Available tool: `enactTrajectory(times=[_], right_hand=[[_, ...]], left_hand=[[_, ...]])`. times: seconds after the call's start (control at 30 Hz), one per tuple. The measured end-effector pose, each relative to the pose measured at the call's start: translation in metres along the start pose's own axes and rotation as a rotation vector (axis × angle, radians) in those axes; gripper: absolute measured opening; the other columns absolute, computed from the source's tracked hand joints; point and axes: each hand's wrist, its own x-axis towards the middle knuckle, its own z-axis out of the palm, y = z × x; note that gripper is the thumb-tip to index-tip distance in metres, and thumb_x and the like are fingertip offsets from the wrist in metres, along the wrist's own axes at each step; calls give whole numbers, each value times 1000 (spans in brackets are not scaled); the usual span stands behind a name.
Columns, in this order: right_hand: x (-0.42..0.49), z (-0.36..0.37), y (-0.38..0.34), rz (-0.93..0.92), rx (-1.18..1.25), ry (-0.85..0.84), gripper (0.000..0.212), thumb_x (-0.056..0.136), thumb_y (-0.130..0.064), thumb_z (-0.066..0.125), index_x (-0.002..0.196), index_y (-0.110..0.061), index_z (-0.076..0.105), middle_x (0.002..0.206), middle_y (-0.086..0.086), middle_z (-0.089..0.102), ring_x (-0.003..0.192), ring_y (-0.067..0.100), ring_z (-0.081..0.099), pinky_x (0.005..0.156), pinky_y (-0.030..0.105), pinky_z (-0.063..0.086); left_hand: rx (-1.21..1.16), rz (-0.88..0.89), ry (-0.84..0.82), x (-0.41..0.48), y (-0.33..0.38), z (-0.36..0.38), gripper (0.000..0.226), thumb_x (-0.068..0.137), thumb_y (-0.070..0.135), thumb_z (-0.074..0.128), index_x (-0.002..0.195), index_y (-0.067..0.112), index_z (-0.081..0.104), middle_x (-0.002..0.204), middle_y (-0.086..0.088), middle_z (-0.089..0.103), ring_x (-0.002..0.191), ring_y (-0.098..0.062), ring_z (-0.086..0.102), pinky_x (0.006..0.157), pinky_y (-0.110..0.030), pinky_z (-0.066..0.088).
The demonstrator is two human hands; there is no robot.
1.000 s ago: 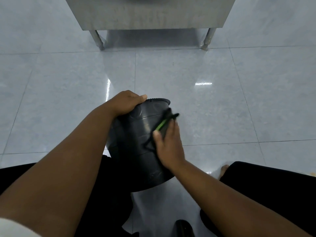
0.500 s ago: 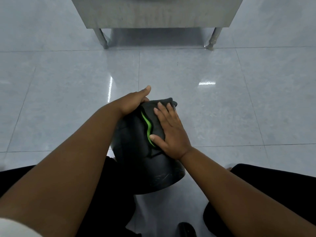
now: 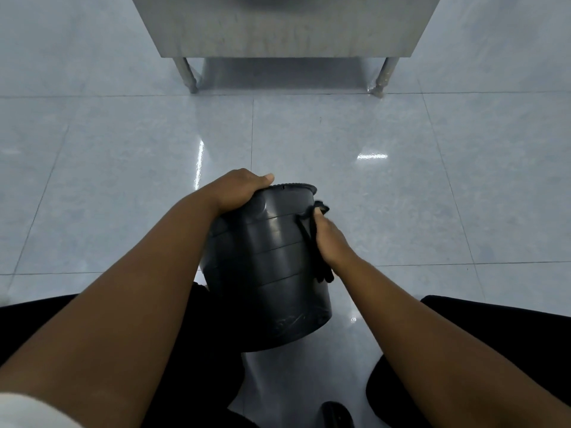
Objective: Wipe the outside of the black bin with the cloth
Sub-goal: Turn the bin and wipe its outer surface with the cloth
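on the pale tiled floor point(image 3: 123, 180), well short of the steel table point(image 3: 278, 26), the black bin point(image 3: 265, 257) is held tilted between the legs, with bare tiles left open on both sides. its far rim is gripped by the left hand point(image 3: 238, 189). the cloth point(image 3: 312, 230) is held against the bin's right side by the right hand point(image 3: 332, 242), which was spread flat on top half a second ago.
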Motion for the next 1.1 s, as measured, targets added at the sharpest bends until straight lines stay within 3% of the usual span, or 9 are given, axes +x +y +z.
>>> enactTrajectory(times=[0.07,0.2,0.4,0.53,0.6,0.7,0.77,0.97,1.1], right_hand=[[-5,18,-10,-316,-86,94,73,100,-56,33,158,-13,28,163,10,30,152,24,26,122,35,22],[-41,64,-9,-694,-756,216,92,94,-64,36,161,-4,13,169,19,-3,157,33,-8,127,47,-2],[-65,72,11,-1348,-1124,-162,69,90,-52,59,145,-12,52,164,7,33,156,27,14,127,48,6],[-47,38,24,-1237,-876,-17,84,85,-60,67,153,-17,42,166,4,27,157,25,12,127,47,10],[-32,17,30,-895,-555,61,95,84,-65,64,160,-24,24,169,0,17,158,20,8,127,42,12],[-17,-10,23,-284,-1,-111,78,94,-69,42,160,-37,16,165,-7,28,153,17,26,123,38,24],[-9,-12,12,-92,44,-123,66,101,-66,31,159,-37,21,162,-2,35,150,24,33,120,41,26],[-31,44,-23,-634,-841,258,92,94,-68,34,162,-10,9,170,15,-4,157,33,-6,127,48,2],[-69,73,17,-1237,-1325,-50,70,90,-49,56,151,-15,46,166,10,27,155,34,14,126,53,4]], left_hand=[[-37,-6,2,-2,-4,-3,55,100,53,41,82,13,75,79,-2,73,76,-14,68,75,-31,47],[-74,-24,15,-7,-13,-7,57,99,50,45,88,3,75,81,-8,72,75,-20,64,78,-34,46],[-45,-10,33,-5,-20,-9,48,91,49,61,70,9,74,60,1,69,62,-16,64,73,-33,48],[-73,9,26,-6,-15,-6,45,94,46,58,63,15,71,51,8,66,49,-4,60,65,-29,45],[-105,9,11,-7,-14,-8,43,94,46,59,74,12,77,65,0,74,63,-11,68,72,-30,50],[-139,-4,-1,-9,-13,-8,43,91,48,61,88,9,80,85,-11,78,82,-24,73,84,-36,53],[-160,5,6,-11,-14,-7,41,91,46,62,89,9,80,87,-11,78,83,-23,73,83,-34,53],[-234,5,118,-10,-18,-1,48,93,42,62,58,9,60,53,-2,53,53,-16,50,62,-28,41],[-204,-5,144,-12,-14,3,51,94,47,58,61,8,58,57,-3,54,56,-16,52,65,-29,42]])
